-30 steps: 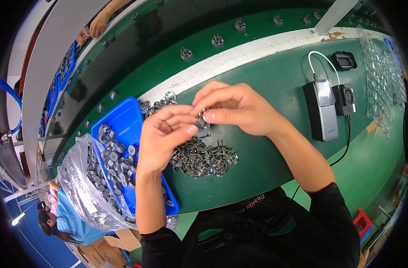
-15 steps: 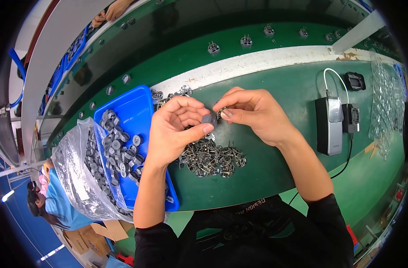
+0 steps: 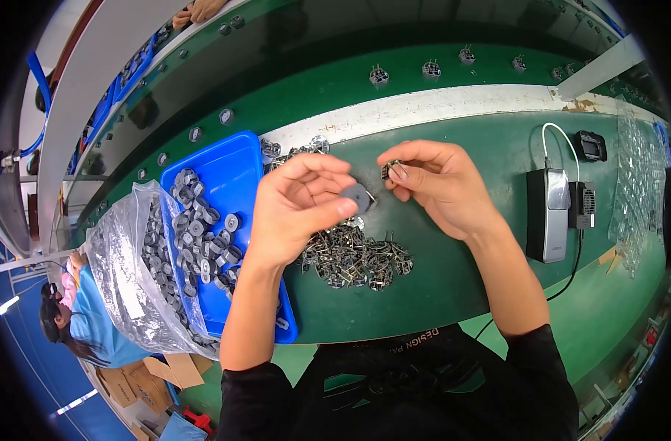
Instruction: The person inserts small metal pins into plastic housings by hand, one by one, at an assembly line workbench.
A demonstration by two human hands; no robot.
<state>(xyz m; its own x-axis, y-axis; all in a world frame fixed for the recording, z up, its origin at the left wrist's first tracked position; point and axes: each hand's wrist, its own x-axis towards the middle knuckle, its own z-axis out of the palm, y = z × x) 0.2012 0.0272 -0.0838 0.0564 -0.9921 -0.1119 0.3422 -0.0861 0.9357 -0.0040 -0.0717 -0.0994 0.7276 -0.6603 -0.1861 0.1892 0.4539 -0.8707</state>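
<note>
Thumb and fingers of my left hand [image 3: 302, 209] grip a round grey plastic cap [image 3: 356, 197], its flat face turned up and a small bit of metal showing at its right edge. To its right, my right hand [image 3: 442, 187] pinches a small circuit part [image 3: 391, 170], black with shiny metal. A gap separates the two pieces. Below the hands, a heap of similar circuit parts with metal pins [image 3: 354, 257] lies on the green table [image 3: 431, 301]. More of these parts [image 3: 317, 145] sit behind my left hand.
At the left, a blue tray [image 3: 236, 154] holds many grey caps [image 3: 203, 228], with a clear plastic bag [image 3: 129, 279] of caps over its side. A silver-black device [image 3: 547, 213] with cables stands at the right. Beyond the white ledge [image 3: 460, 98], parts sit spaced along a green belt [image 3: 313, 92].
My hands have drawn apart, opening a gap between the cap and the circuit part. The cap has turned to show its flat face. The whole view has shifted slightly.
</note>
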